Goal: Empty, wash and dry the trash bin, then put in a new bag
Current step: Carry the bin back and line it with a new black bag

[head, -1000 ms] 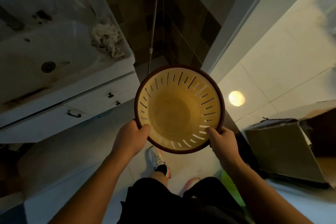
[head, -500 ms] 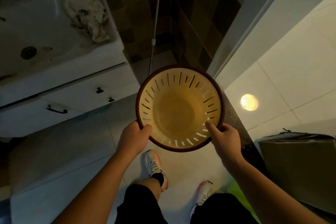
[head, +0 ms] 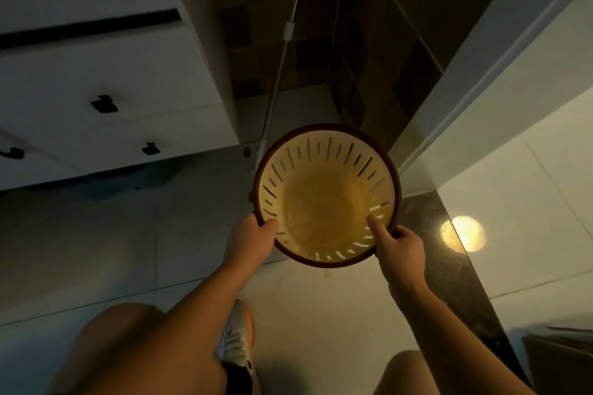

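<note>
I am looking straight down from head height at a round yellow trash bin point(head: 325, 196) with a dark brown rim and short slots cut around its upper wall. Both of my hands grasp it by the near edge of the rim. My left hand point(head: 252, 239) clasps the rim's near-left side, thumb hooked over onto the inner wall. My right hand point(head: 401, 245) clasps the near-right side, with one finger lying inside against the slotted wall. The bin hangs upright between the two grips, clear of the pale tiled floor point(head: 321, 305) beneath it.

Inside the bin I see only its bare yellow bottom: no rubbish and no bag. I judge the emptying done. I cannot tell whether the inside is wet or washed; the light is dim. By my reading, washing, drying and fitting a new bag may all remain.

Beyond the far side of the grip, a thin metal pole point(head: 282, 61) leans up toward a dark tiled wall. Off to the left of my left hand stands a white cabinet point(head: 106, 74) with small dark handles. To the right of my right hand runs a dark threshold strip, and past it a bright round reflection point(head: 467, 233) on glossy tiles. Nearer to me than the grip, below my forearms, are my bare knees and one sneaker point(head: 236, 340) with an orange heel.
</note>
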